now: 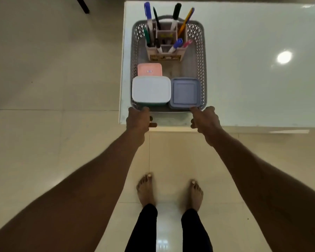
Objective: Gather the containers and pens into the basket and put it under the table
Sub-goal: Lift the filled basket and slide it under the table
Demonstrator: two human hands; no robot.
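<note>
Grey plastic basket (168,66), already loaded, sits at the white worktop (253,70) corner. The left hand (137,118) and right hand (205,119) meet its near rim, one at each corner; fingers look curled, though the grip itself is hidden. Lidded containers (151,89) lie just beyond the hands, pens (176,12) farther back. Gathering seems finished; next, lifting it level and lowering it beneath.

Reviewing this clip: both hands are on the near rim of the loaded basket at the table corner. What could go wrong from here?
1. The left hand and right hand grip only the near rim of the grey basket; lifting from that end may tip it.
2. The pens stand tall in the pen holder at the far end, so a tilt could topple them out.
3. The white container rises to about rim height and might slide out.
</note>
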